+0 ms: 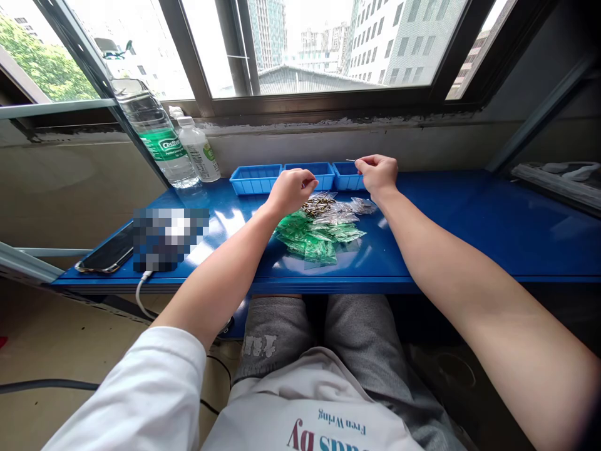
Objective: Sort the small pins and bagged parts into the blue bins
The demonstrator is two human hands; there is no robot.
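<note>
My right hand [379, 174] is at the right blue bin [346, 182], thumb and fingertips pinching a small thin silvery piece [350, 160]. Its kind is too small to tell. Over the front of the middle blue bin [310, 168] is my left hand [292, 189], fingers curled together; anything inside them is hidden. Below the hands lies a heap of small packets: green plastic bags [312, 241] in front, dark brass-coloured pieces [319, 204] behind, and clear bags with silvery contents [363, 205] to the right. A third blue bin [256, 181] stands left of the other two.
A large water bottle [162, 147] and a smaller white-capped bottle [201, 150] stand at the back left of the blue table [469, 238]. A phone [110, 249] and a white cable [139, 291] lie at the left edge. Shelf posts and a window bound the back.
</note>
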